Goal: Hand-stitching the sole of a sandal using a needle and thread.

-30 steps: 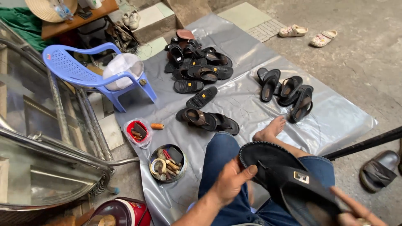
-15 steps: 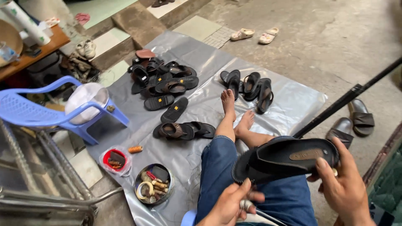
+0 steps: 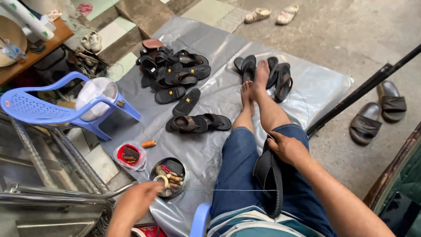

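The right hand (image 3: pixel 287 148) clamps a black leather sandal (image 3: pixel 269 182) on edge against the denim-clad thigh, steadying it. The left hand (image 3: pixel 136 202), fingers pinched on a taut thread (image 3: pixel 228 190), draws outward beside the round tin of tools (image 3: pixel 170 175) at the grey plastic sheet's (image 3: pixel 210 140) near edge.

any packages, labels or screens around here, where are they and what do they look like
No screens or signs show.
Plastic bag: on the ground left of the grey sheet, clear with a red rim, small tools inside.
Round tin: beside the left hand, dark, full of small tools.
White tube: on the wooden table, top left, green-marked.
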